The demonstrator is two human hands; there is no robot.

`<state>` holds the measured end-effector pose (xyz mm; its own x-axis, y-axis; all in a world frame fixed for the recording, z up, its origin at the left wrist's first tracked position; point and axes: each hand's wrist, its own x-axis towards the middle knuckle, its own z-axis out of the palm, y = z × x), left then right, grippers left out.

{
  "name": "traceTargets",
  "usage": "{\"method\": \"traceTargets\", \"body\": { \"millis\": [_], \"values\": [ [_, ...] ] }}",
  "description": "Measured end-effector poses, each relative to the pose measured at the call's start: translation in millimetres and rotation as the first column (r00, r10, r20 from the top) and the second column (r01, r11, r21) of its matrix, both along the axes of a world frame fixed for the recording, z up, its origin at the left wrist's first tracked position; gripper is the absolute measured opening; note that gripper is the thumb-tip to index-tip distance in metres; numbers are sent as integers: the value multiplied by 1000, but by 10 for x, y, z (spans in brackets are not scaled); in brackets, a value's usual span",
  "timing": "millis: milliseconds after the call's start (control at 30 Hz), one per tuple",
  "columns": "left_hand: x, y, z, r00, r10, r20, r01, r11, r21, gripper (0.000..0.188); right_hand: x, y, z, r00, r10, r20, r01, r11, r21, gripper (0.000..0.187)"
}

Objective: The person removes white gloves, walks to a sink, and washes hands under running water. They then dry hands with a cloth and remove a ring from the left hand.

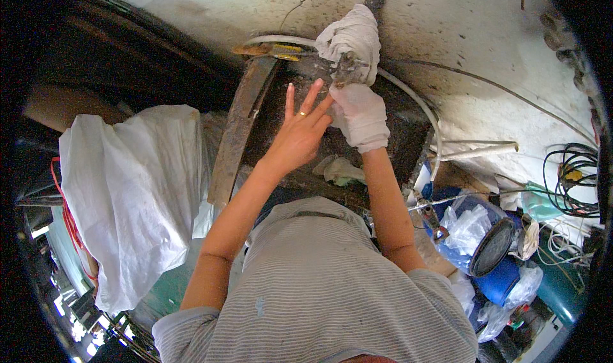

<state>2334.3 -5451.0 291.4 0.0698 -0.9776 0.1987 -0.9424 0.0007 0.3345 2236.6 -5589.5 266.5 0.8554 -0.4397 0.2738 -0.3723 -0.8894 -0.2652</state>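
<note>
My left hand (308,130) is bare, with a ring on one finger. Its little and ring fingers stretch apart over the dark, worn bench top (268,123), while the other fingertips touch the side of my right hand (361,114). A white fabric glove covers that right hand up to the wrist. Right in front of it sits a greyish, dirty metal part (350,69), with a bunched white cloth (351,34) wrapped above it. My gloved fingers are tucked against this part and hidden, so their grip does not show. Near my waist lies a crumpled pale cloth (340,170).
A rusty metal bar (239,130) edges the bench at left, beside a large white sack (131,197). A pale hose (421,101) curves round the right side. Farther right are blue drums (498,280) with plastic bags and coiled black cable (571,178). A stained wall (472,37) rises behind.
</note>
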Motion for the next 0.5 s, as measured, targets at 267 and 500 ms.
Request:
{"method": "traceTargets", "body": {
  "millis": [267, 500],
  "values": [
    [-45, -44, 34, 984, -7, -178, -8, 997, -81, 27, -101, -30, -129, 915, 11, 404, -217, 857, 468, 21],
    [-125, -109, -39, 873, -57, -484, -2, 993, -121, 31, -108, 142, -388, 728, -557, 399, -603, -243, 760, 25]
  ]
}}
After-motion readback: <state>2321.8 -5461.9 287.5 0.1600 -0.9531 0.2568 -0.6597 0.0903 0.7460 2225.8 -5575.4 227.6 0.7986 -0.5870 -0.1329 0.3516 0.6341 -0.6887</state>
